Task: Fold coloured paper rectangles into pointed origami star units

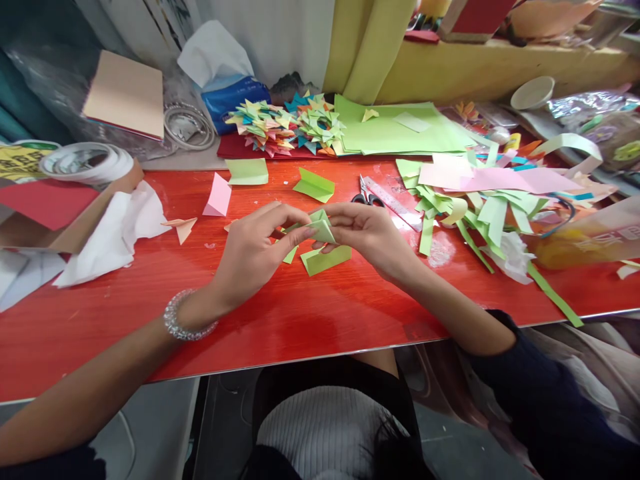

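Observation:
A small folded piece of light green paper (323, 227) is held above the red table between both hands. My left hand (260, 250) pinches its left side between thumb and fingers. On the other side, my right hand (367, 233) grips it, the fingers partly behind the paper. Below the hands lies a creased green paper rectangle (327, 261), with another green piece partly covered by my left fingers. Farther back are a folded green sheet (314, 185), a pale green sheet (247, 171) and a pink folded sheet (217, 195). A peach folded paper (181, 228) lies to the left.
Black-handled scissors (367, 192) and a ruler (393, 202) lie behind my right hand. Green paper strips (495, 217) pile up at right. Pointed paper rings (265, 127) stand at the back beside green sheets (400, 130) and a blue tissue pack (233, 100). A cardboard box (107, 207) sits left.

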The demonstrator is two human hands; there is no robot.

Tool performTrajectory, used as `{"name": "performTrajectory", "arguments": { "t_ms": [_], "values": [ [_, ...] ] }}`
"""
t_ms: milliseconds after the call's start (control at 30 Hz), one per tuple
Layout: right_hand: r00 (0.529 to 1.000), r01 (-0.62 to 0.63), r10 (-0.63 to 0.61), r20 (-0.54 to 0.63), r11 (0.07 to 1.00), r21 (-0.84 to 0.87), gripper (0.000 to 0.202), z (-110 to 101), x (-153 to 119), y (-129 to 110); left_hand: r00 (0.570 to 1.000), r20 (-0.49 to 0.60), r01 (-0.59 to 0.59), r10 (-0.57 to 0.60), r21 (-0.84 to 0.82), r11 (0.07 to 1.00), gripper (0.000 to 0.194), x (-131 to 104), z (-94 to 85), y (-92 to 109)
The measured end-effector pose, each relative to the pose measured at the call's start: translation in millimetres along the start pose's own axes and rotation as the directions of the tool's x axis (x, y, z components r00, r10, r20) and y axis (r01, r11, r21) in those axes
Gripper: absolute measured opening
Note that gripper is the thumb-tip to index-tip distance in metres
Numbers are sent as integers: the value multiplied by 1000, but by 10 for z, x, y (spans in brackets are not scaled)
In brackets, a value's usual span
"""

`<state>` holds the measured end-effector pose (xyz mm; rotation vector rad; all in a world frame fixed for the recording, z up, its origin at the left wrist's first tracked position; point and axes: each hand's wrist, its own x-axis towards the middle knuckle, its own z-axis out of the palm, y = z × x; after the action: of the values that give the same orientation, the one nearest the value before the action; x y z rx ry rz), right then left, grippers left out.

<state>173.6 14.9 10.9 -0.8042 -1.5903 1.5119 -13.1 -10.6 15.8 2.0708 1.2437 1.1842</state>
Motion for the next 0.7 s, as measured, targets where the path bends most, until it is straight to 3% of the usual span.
{"name": "performTrajectory", "arguments": {
  "t_ms": [133, 233, 367, 533, 700],
  "values": [
    [992, 49, -51, -114, 999, -17, 19, 20, -9, -8, 998, -5, -55, 56, 29, 998, 12, 2, -2, -2],
    [973, 137, -158, -170, 982, -128, 12, 45, -38, -43, 988, -89, -121, 128, 79, 990, 6, -12, 4, 8],
    [950, 257, -303, -72, 895, -366, 12, 32, -68, -56, 976, -159, -126, 148, 142, 982, 6, -38, 4, 35],
    [858, 425, -512, 26, 682, -596, 12, -34, -68, -8, 980, -99, -154, 174, 178, 972, 11, -35, -28, 33],
    [881, 373, -474, -4, 697, -613, 14, -42, -68, -32, 982, -76, -154, 172, 206, 966, 11, -24, -51, -6]
  ]
}}
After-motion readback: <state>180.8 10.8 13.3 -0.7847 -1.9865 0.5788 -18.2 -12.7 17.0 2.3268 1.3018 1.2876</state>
